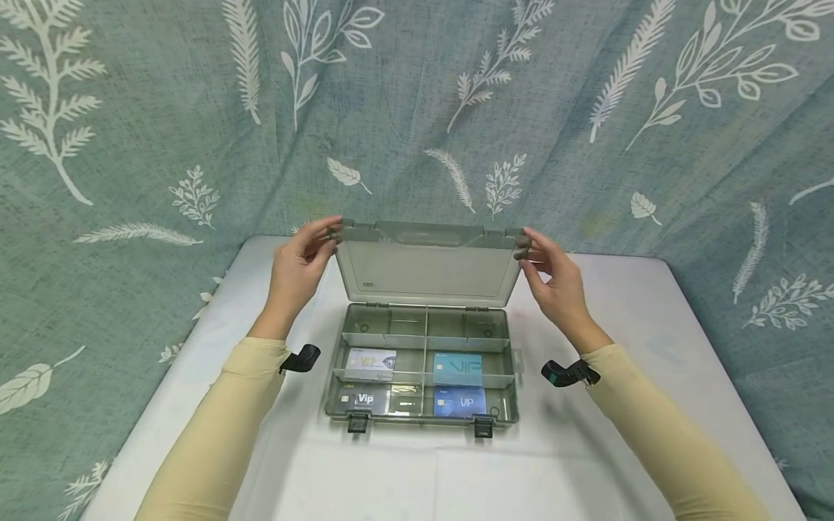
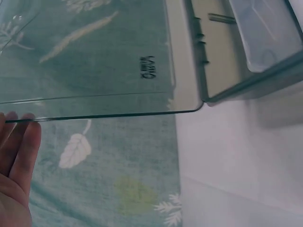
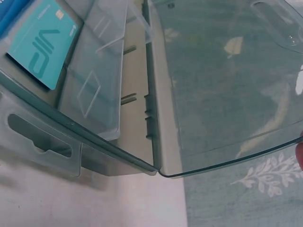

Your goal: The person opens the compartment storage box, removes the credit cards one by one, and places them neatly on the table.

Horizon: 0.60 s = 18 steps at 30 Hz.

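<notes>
A grey translucent compartment box (image 1: 417, 420) lies on the table with its lid (image 1: 423, 268) raised at the back. My left hand (image 1: 296, 271) holds the lid's upper left corner between thumb and fingers. At the upper right corner, my right hand (image 1: 557, 278) grips the lid the same way. Inside the box lie a white VIP card (image 1: 371, 362), a teal VIP card (image 1: 458, 367), a dark grey Vip card (image 1: 363, 399) and a blue VIP card (image 1: 460, 401). Only a fingertip (image 3: 299, 153) of the right hand shows in the right wrist view.
Two dark latches (image 1: 483, 428) hang at the box's front edge. Clear dividers (image 1: 426, 362) split its inside into compartments. A white cloth (image 1: 417, 477) covers the table, and a green leaf-patterned curtain (image 1: 404, 101) hangs close behind it and along its sides.
</notes>
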{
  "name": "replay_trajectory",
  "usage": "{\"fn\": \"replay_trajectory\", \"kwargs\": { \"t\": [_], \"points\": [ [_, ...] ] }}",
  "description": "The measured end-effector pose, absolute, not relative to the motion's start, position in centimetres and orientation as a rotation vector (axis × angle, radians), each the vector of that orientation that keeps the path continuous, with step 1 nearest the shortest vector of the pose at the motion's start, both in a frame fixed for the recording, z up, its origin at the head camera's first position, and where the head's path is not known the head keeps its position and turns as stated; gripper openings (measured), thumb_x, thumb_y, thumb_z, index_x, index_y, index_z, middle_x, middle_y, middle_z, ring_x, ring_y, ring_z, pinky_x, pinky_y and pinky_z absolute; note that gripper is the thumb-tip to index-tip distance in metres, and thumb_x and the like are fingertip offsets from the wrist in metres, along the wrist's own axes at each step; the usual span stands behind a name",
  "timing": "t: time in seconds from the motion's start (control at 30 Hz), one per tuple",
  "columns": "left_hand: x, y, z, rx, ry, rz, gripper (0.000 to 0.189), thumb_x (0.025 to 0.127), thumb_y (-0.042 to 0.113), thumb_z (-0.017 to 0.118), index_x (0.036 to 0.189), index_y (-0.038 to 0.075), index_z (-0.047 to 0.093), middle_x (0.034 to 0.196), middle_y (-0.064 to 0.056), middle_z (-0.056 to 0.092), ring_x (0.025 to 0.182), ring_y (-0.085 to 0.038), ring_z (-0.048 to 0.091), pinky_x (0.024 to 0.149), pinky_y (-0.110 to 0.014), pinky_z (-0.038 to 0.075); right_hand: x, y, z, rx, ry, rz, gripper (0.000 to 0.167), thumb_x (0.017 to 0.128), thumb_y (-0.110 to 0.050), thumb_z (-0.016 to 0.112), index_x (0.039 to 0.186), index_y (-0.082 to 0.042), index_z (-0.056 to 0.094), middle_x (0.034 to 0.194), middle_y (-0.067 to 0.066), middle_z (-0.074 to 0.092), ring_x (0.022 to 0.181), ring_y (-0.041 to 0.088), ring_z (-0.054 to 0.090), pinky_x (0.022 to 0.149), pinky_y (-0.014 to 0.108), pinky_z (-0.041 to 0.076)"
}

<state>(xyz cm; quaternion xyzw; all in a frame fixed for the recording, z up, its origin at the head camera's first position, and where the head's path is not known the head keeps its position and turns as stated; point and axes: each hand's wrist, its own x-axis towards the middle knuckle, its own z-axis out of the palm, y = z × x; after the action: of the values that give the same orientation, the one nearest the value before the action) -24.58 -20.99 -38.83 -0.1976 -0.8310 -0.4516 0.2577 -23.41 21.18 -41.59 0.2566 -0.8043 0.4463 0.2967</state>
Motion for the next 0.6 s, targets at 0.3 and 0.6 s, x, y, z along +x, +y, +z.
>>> {"fn": "replay_trajectory", "kwargs": {
  "t": [0.3,0.6],
  "points": [
    [-25.6,-20.9,-40.4,-0.495,-2.416,-1.187,0.076,0.102,0.002,0.060,0.161,0.039,0.030,0.135,-0.013,0.065,0.112,-0.031,0.069,0.090,-0.040,0.061,-24.3,21.1,-42.6,0.650,-2.283,1.189,0.078,0.098,0.005,0.062,0.163,-0.018,0.025,0.132,0.016,0.065,0.103,0.031,0.072,0.084,0.044,0.063],
    [-25.8,-21.4,-42.1,-0.460,-2.525,-1.278,0.084,0.104,0.004,0.057,0.161,0.046,0.012,0.143,-0.021,0.057,0.120,-0.037,0.064,0.098,-0.047,0.058,-24.8,21.0,-44.2,0.604,-2.339,1.200,0.088,0.099,0.005,0.062,0.165,-0.027,0.014,0.137,0.012,0.063,0.102,0.029,0.073,0.081,0.044,0.063]
  ]
}}
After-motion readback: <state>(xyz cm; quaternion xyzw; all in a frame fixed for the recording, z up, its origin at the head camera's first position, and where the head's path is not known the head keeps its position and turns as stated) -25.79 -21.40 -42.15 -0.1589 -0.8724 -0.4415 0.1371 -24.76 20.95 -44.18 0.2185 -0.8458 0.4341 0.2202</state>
